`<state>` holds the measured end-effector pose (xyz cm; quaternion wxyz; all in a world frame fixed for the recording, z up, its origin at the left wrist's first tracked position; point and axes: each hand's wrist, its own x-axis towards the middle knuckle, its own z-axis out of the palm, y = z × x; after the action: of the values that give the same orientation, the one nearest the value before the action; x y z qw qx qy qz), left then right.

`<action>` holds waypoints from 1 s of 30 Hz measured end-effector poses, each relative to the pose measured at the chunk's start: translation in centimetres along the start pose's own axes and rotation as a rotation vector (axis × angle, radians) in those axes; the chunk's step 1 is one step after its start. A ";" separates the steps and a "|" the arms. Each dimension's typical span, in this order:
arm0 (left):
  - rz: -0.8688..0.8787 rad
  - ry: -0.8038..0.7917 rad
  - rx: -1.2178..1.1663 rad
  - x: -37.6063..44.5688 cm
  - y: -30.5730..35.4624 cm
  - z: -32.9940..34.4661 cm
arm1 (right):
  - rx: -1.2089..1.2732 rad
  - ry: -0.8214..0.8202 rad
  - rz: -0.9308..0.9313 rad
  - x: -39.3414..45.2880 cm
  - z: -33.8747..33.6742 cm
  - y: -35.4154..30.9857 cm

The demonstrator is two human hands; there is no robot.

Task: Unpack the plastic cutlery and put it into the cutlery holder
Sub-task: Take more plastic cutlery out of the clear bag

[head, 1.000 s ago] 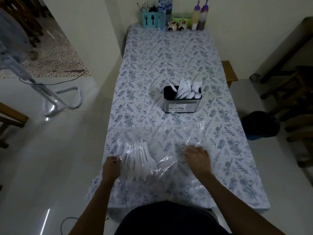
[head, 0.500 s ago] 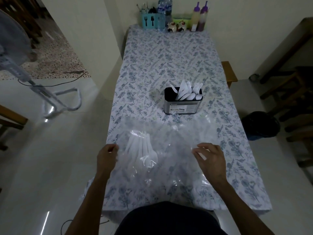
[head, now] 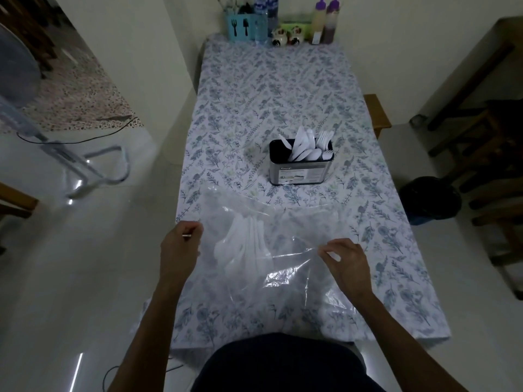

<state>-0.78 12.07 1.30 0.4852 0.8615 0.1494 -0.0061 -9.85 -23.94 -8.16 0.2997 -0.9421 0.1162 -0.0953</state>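
A clear plastic bag is stretched above the near end of the table between my two hands. Inside it, toward the left, lies a bunch of white plastic cutlery. My left hand pinches the bag's left edge. My right hand pinches the plastic on the right. Farther back, right of centre, stands the black and silver cutlery holder with white knives, spoons and forks sticking out of it.
The table carries a blue floral cloth. At its far end stand a teal utensil caddy, water bottles, small shakers and two sauce bottles. A fan stand is on the floor left, a dark bin and wooden chairs right.
Both hands have lifted the bag off the table and pulled it apart. The cutlery bunch has slid inside the bag, its handles now pointing away from me.
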 end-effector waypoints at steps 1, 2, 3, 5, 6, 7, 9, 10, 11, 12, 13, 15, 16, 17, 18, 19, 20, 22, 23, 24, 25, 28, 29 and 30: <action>0.010 0.003 0.000 -0.2 0.2 0.0 | 0.001 -0.011 0.018 0.0 0.1 0.1; 0.020 0.004 0.001 -0.4 0.5 0.0 | -0.002 -0.018 0.027 0.0 0.3 0.2; 0.030 0.003 -0.001 -0.6 0.7 -0.1 | -0.004 -0.021 0.031 0.0 0.4 0.2; 0.055 0.005 0.001 -0.9 1.3 -0.2 | -0.002 -0.026 0.029 0.0 0.6 0.1; 0.065 0.007 0.011 -1.1 1.7 -0.2 | -0.003 -0.025 0.026 0.1 0.6 0.1; 0.073 0.009 0.024 -1.2 2.0 -0.3 | -0.005 -0.024 0.024 0.1 0.7 0.1; 0.089 0.007 0.019 -1.4 2.9 -0.5 | 0.001 -0.023 0.034 0.1 0.7 0.1; 0.093 0.008 0.004 -1.4 3.4 -0.6 | 0.007 -0.023 0.042 0.0 0.7 0.1; 0.098 0.011 -0.005 -1.5 3.9 -0.8 | 0.011 -0.021 0.045 0.0 0.6 0.1; 0.104 0.013 -0.005 -1.7 4.5 -1.0 | 0.010 -0.014 0.040 0.0 0.5 0.1; 0.112 0.019 -0.001 -1.9 5.1 -1.1 | 0.006 -0.007 0.030 -0.1 0.4 0.1; 0.142 0.031 0.006 -2.4 6.4 -1.6 | 0.010 0.012 0.008 -0.2 0.0 -0.1; 0.164 0.031 0.009 -2.8 7.1 -1.8 | 0.021 0.020 0.010 -0.2 -0.2 -0.2; 0.186 0.028 0.012 -3.3 7.8 -2.0 | 0.034 0.031 0.021 -0.3 -0.4 -0.4; 0.206 0.026 0.017 -3.8 8.5 -2.1 | 0.051 0.039 0.037 -0.4 -0.6 -0.5; 0.227 0.031 0.020 -4.2 9.1 -2.2 | 0.074 0.044 0.051 -0.5 -0.9 -0.7; 0.244 0.040 0.019 -4.5 9.6 -2.3 | 0.095 0.053 0.054 -0.7 -1.2 -1.0; 0.270 0.056 0.024 -4.9 10.0 -2.4 | 0.098 0.077 0.052 -1.2 -1.4 -0.9; 0.277 0.061 0.037 -4.9 9.9 -2.3 | 0.087 0.080 0.097 -1.2 -1.5 -0.6; 0.279 0.065 0.051 -4.9 9.7 -2.4 | 0.073 0.070 0.189 -1.1 -1.5 -0.2; 0.274 0.067 0.066 -4.8 9.3 -2.5 | 0.055 0.043 0.307 -0.9 -1.6 0.3; 0.259 0.051 0.082 -4.8 8.6 -2.7 | 0.031 -0.140 0.554 -0.1 -1.7 1.6; 0.258 0.045 0.082 -5.0 8.5 -2.8 | 0.034 -0.199 0.586 0.2 -1.9 1.7; 0.262 0.041 0.083 -5.1 8.5 -2.8 | 0.040 -0.231 0.594 0.4 -2.1 1.5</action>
<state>-3.78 9.04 10.72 0.4428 0.8928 0.0453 0.0689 -10.21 -26.40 -7.31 0.3439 -0.8656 0.3494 0.1018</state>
